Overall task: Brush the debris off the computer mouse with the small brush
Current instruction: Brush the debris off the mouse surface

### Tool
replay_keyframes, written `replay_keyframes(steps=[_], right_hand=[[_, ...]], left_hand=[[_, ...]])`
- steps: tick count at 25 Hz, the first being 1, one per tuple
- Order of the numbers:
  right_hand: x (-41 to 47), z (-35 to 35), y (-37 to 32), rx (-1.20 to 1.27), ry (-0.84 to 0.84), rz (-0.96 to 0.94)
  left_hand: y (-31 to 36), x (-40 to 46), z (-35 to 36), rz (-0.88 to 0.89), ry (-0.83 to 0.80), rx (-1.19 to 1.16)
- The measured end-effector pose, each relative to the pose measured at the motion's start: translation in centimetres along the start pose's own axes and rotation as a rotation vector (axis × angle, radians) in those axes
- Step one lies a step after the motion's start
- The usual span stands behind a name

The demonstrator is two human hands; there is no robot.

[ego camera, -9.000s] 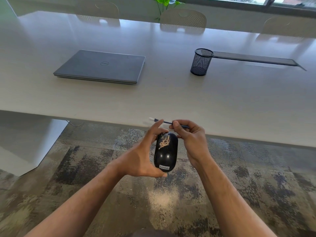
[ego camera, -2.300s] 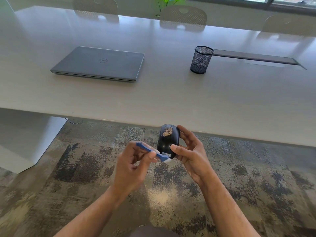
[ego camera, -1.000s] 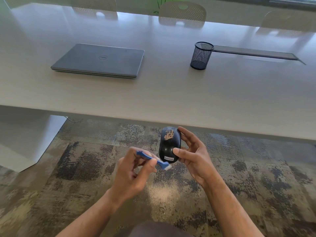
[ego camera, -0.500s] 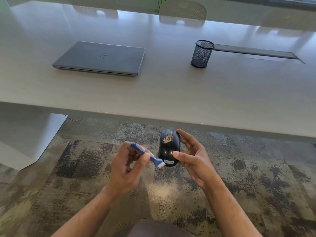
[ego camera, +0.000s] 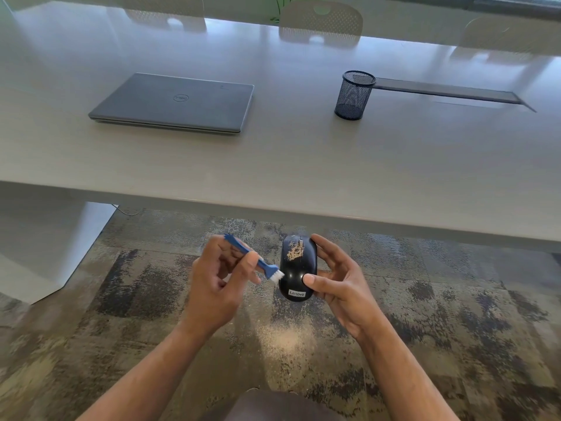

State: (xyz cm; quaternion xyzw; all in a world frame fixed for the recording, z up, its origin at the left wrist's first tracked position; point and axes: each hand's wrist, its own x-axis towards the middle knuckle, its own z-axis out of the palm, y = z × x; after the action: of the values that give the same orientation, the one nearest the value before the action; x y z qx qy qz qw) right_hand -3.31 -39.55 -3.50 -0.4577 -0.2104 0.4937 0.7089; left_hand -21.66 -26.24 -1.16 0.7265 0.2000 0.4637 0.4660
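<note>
Mesh cup (ego camera: 353,95) stands on table (ego camera: 303,159), contents unseen.

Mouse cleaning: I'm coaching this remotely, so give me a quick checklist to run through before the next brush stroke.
1. Right hand holds mouse steady: ok, thumb on top, fingers behind.
2. Left hand grips brush: ok.
3. Bristles on debris: not ok, they sit at the mouse's left edge, nearer the logo end.
4. Debris cleared: not ok, a patch remains by the wheel.
5. Mouse held over floor, off the table: ok.
</note>
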Motion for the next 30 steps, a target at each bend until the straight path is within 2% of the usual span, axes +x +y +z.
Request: replay_keyframes(steps=[4, 8, 11, 16, 22, 25, 28, 30], right_hand=[[0.1, 0.3, 0.2, -0.003, -0.018, -0.005], [0.0, -0.1, 0.2, -0.008, 0.002, -0.008], [-0.1, -0.5, 0.2, -0.007, 0.006, 0.0], [0.1, -0.2, 0.1, -0.056, -0.019, 0.002], [0.3, -0.4, -0.1, -0.064, -0.015, 0.001], [0.3, -0.8, -0.1, -0.051, -0.002, 0.003], [0.5, -0.9, 0.0, -0.063, -0.002, 0.001], [0.6, -0.7, 0.0, -0.074, -0.005, -0.001]], left_hand=[[0.8, 0.0, 1.6, 0.085, -0.121, 0.017], [0.7, 1.0, 1.3, -0.053, -0.027, 0.122], [0.9, 1.7, 0.8, -0.042, 0.003, 0.134], [2.0, 1.6, 3.2, 0.067, -0.164, 0.028], [1.4, 2.7, 3.4, 0.055, -0.091, 0.167], [0.9, 3.5, 2.6, -0.027, -0.024, 0.227], [0.9, 3.7, 2.3, -0.064, 0.007, 0.162], [1.3, 3.5, 2.7, -0.029, -0.045, 0.101]])
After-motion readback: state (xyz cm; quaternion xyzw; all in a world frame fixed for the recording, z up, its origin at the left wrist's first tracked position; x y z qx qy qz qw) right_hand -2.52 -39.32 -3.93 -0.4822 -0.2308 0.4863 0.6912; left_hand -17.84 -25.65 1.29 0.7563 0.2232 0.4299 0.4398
